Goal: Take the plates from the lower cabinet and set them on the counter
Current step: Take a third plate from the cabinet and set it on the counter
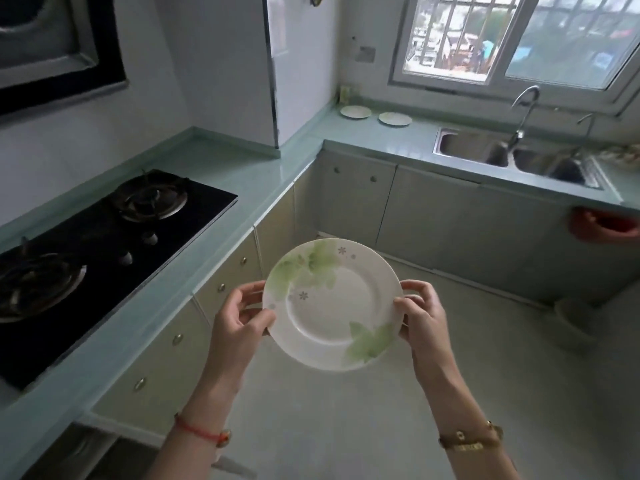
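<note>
The plate point(332, 306) sits between the two hands, over the floor and not yet above any counter. The left hand point(239, 323) grips its left edge, thumb on top of the rim and fingers curled beneath. The right hand point(420, 320) grips the opposite edge in the same way. Both hands are therefore grasping the plate, and neither is free. The plate faces up and tips slightly toward the person (being round, it has no long axis to line up).

What matters for the next move is where the counter point(263, 174) lies from the hands. One run passes just to the left of the left hand, and much of it is taken by the hob point(104, 237). The other run lies well ahead of both hands, under the window. Two plates point(355, 111) point(395, 118) already rest there side by side, well apart from the held one, with the sink point(485, 150) ahead and to the right.

I judge that this plate is in transit. If it joins the pair, the carry goes straight forward. The left hand is nearer the side run, should that be the spot.
</note>
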`<state>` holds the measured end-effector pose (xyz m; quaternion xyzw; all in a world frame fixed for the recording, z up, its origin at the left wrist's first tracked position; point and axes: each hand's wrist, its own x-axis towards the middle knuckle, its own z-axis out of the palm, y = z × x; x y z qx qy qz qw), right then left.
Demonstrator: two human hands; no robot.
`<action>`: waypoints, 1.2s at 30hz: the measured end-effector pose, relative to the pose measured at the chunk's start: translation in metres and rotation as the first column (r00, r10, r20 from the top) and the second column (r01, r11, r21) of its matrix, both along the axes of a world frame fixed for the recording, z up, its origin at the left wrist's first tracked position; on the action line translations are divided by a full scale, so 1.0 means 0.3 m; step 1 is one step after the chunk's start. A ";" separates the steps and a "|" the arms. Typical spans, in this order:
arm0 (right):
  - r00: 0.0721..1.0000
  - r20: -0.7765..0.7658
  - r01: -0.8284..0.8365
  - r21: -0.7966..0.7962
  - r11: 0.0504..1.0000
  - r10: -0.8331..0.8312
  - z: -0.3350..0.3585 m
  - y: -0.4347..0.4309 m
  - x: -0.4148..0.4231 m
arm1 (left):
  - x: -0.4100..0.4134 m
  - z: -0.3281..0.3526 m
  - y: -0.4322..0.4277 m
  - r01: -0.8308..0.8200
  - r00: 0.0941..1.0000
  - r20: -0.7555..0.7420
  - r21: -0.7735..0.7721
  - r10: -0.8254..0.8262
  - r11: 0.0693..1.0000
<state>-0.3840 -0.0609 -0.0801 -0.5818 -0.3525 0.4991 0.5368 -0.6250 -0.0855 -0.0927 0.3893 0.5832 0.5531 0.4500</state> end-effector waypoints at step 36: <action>0.981 0.039 0.192 0.005 0.981 -0.192 0.015 1.812 0.670 | 0.666 0.094 2.000 0.224 0.974 -0.036 0.003 -0.224 0.975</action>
